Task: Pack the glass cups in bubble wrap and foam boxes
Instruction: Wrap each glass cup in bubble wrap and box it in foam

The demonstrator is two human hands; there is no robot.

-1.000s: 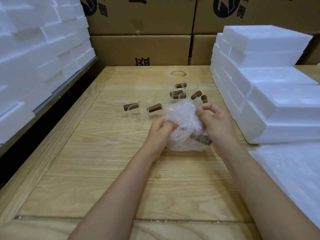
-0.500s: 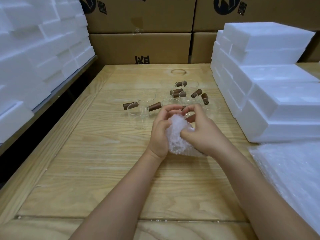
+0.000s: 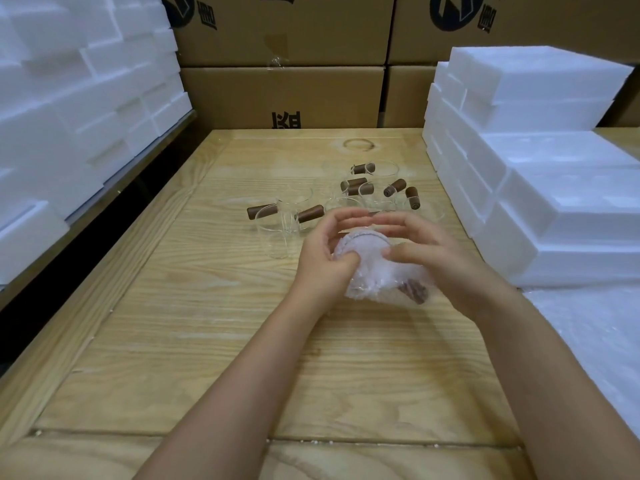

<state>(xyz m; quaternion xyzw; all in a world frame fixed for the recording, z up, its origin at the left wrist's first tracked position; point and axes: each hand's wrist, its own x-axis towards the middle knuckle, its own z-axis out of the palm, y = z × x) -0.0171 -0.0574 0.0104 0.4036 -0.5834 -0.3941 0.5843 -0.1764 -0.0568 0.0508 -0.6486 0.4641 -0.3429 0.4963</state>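
– Cardboard cartons close off the back of a pale wooden table. What is at the far left?
– White foam boxes, piled high beside the table's left edge.
– And on the wood itself?
– Two clear glass cups with brown wooden handles stand left of centre. A tighter cluster of cups of the same kind stands beyond the hands.
– What about the hands?
– The left hand curls round the left side of a bubble-wrapped cup, with its thumb pressed into the wrap. The right hand grips the other side, thumb on the wrap and fingers arched over the top. The bundle is over the middle of the table, near the loose cups. I cannot tell whether it rests on the wood. Its brown handle shows through the wrap at the lower right.
– Further right?
– A stepped stack of foam boxes sits on the table. Nearer the person lies a pile of bubble wrap sheets.
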